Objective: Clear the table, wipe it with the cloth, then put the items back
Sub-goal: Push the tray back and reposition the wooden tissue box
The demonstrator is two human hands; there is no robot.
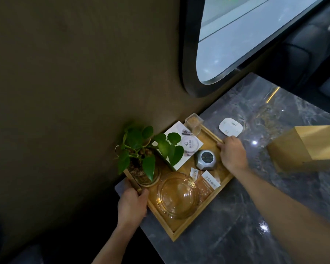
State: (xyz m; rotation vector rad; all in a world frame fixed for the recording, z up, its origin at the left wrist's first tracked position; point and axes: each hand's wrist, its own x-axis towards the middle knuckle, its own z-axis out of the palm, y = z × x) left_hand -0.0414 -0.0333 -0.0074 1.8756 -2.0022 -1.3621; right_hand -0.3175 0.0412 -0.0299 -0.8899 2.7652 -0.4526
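Note:
A wooden tray (193, 221) lies on the grey marble table (236, 216), close to the wall. My left hand (131, 204) grips its near-left rim; my right hand (232, 153) grips its far-right rim. In the tray stand a green plant in a glass pot (141, 162), a glass ashtray (176, 195), a small grey round device (206, 160), a white card (185, 145), a clear plastic box (194, 123) and brown paper packets (206, 185). No cloth is visible.
A white square device (230, 127) lies on the table beyond the tray. A wooden box (305, 147) stands at the right. A dark wall runs along the left, with a rounded window (236, 35) above the table. Dark seating shows at the upper right.

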